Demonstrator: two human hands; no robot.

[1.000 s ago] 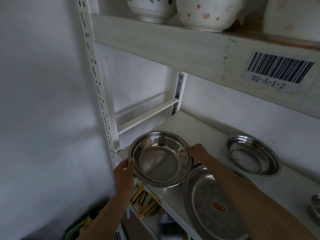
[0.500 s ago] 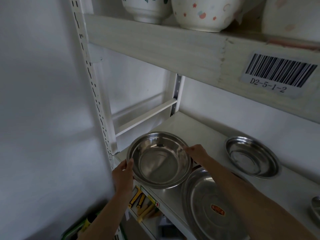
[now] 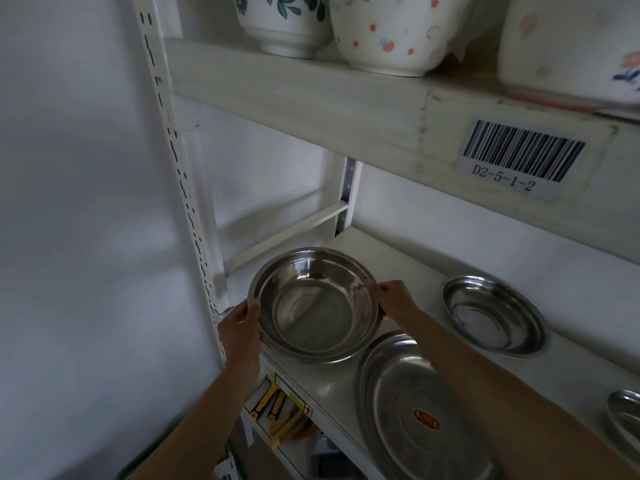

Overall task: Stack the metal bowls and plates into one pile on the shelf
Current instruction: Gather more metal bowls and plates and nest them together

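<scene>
Both hands grip one deep metal bowl (image 3: 313, 306) by opposite rim edges at the left end of the shelf (image 3: 398, 258). Left hand (image 3: 239, 327) has its thumb hooked over the near-left rim, fingers presumably under it. Right hand (image 3: 394, 299) pinches the right rim. Hands are apart, the bowl's width between them, each clamped on the bowl. The bowl looks tilted slightly toward the camera; cannot tell whether its base is touching the shelf or lifted just off it.

Progress: early. No pile visible yet. Large flat plate (image 3: 415, 410) lies just right and nearer than the bowl, its far edge close to or slightly under the bowl's rim; contact is unclear. It carries a small red sticker (image 3: 426, 419). Shallow dish (image 3: 493, 315) sits alone further right toward the back wall, well apart from the bowl. Another metal piece (image 3: 627, 424) is cut off at the right frame edge, type unclear. So at least four metal items are separate and all the stacking is left.

Probable next step: set the bowl onto the plate or dish, then gather the others.

Upper shelf holds patterned ceramic bowls (image 3: 391, 32), not part of the task. Barcode label (image 3: 519, 157) is on its front edge.
</scene>
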